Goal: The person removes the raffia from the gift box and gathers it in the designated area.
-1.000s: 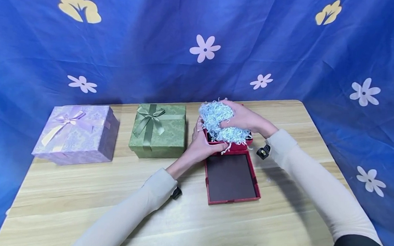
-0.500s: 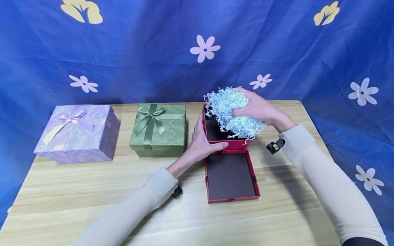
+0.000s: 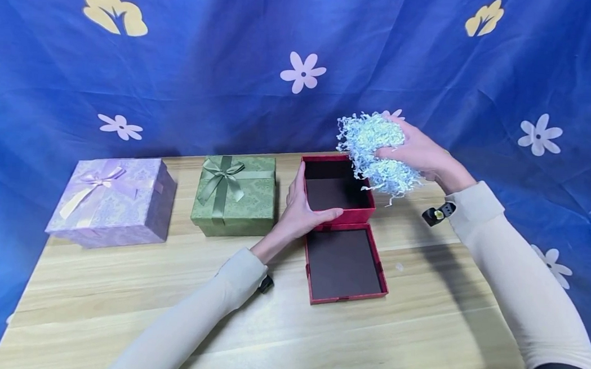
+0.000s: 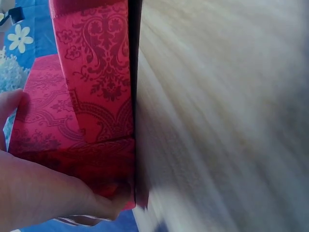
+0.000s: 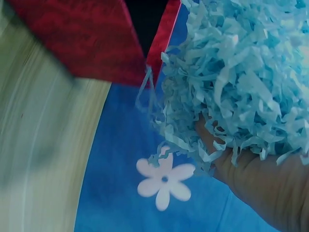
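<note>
Two bare hands working at a light wood table (image 3: 316, 344), seen from the head cam. L arm, in a pale sleeve, reaches fwd and slightly R from the bottom edge; L hand (image 3: 299, 210) grips the near L corner of an open red box (image 3: 357, 215), fingers along its L side, thumb lying across the front wall. L wrist cam confirms the hold, w/ thumb near the rim and the fingers wrapped low round the side. R arm comes in from the lower R, bent so the forearm angles up and back to the L; the R hand (image 3: 419, 153) is raised, grasping a big fluffy clump of light-blue shredded paper (image 3: 366, 141), thumb sunk into the middle; most of the other fingers are hidden by the paper. Clump hangs in the air just above the box's R side, partly overlapping it in this view, w/ loose strands dangling; R wrist cam shows some by a box corner. Box interior is dark. Red lid (image 3: 343, 265) lies hollow side up, right up against the box front. To the L: green box (image 3: 254, 199) w/ bow, then lilac box (image 3: 132, 197) w/ bow. Blue flowered curtain (image 3: 205, 88) behind.
</note>
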Available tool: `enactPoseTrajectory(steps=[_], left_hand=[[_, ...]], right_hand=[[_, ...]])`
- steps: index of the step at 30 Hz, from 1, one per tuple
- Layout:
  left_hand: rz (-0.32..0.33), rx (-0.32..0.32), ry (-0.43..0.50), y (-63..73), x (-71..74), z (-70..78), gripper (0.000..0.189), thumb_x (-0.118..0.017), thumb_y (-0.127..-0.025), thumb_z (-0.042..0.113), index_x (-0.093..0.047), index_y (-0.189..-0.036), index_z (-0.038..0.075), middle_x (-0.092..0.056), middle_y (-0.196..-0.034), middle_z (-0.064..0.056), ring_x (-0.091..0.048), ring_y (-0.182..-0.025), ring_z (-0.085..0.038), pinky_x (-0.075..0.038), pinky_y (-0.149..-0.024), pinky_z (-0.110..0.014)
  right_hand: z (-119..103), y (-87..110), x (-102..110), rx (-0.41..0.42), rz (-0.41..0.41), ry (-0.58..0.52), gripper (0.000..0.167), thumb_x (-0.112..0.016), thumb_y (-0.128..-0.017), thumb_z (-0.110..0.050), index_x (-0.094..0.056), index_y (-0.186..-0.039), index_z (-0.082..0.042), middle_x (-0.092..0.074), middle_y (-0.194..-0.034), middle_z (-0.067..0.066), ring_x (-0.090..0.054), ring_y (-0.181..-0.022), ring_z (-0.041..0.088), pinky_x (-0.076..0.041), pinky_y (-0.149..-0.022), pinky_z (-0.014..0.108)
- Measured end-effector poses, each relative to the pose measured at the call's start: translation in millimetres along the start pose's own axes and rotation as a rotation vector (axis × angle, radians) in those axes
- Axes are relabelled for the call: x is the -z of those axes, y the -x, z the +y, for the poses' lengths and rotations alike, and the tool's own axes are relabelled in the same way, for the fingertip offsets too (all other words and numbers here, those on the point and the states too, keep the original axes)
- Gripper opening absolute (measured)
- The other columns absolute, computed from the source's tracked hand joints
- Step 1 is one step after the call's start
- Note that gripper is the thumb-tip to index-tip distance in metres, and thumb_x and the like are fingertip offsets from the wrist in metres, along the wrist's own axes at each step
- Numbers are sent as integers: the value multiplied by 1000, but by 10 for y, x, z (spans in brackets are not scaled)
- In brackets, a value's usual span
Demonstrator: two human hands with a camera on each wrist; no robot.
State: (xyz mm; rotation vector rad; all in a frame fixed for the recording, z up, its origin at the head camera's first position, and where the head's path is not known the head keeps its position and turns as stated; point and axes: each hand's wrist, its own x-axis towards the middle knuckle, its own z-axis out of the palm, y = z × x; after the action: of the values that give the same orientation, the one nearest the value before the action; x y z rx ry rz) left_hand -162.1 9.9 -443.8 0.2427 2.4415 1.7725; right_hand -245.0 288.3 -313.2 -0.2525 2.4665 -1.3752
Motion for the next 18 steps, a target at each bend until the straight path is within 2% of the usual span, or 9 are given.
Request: enactPoseTrajectory(steps=[6, 10, 15, 18], left_hand=[[5, -1, 7, -16, -6, -12, 140, -97, -79, 44, 1, -177, 28, -9, -181, -4, -12, -164, -24, -24, -128, -59], [10, 10, -6, -15, -15, -13, 137, -95, -80, 48, 1, -177, 31, -10, -181, -4, -13, -164, -25, -25, -127, -60], [15, 22, -15, -6, -23, -21, 136, -94, -80, 51, 0, -177, 34, -12, -181, -4, -15, -163, -25, -27, -125, -61], [26, 17, -12, -1, -28, -38, 136, -94, -79, 54, -1, -177, 36, -14, -180, -4, -16, -163, -25, -27, -125, -63]], right_hand=[[158, 33, 159, -9, 52, -6, 90, -77, -98, -10, -27, -172, -11, -34, -169, 17, -37, -145, 33, -34, -120, 55], [305, 20, 270, -37, 78, -2, 87, -76, -99, -11, -28, -172, -12, -39, -164, 17, -41, -140, 32, -39, -115, 52], [479, -14, 376, -86, 89, 0, 91, -74, -101, -13, -21, -175, -15, -32, -170, 17, -39, -143, 34, -41, -113, 54], [577, -55, 417, -115, 97, 6, 95, -72, -101, -14, -15, -177, -16, -20, -177, 15, -31, -151, 35, -36, -119, 55]])
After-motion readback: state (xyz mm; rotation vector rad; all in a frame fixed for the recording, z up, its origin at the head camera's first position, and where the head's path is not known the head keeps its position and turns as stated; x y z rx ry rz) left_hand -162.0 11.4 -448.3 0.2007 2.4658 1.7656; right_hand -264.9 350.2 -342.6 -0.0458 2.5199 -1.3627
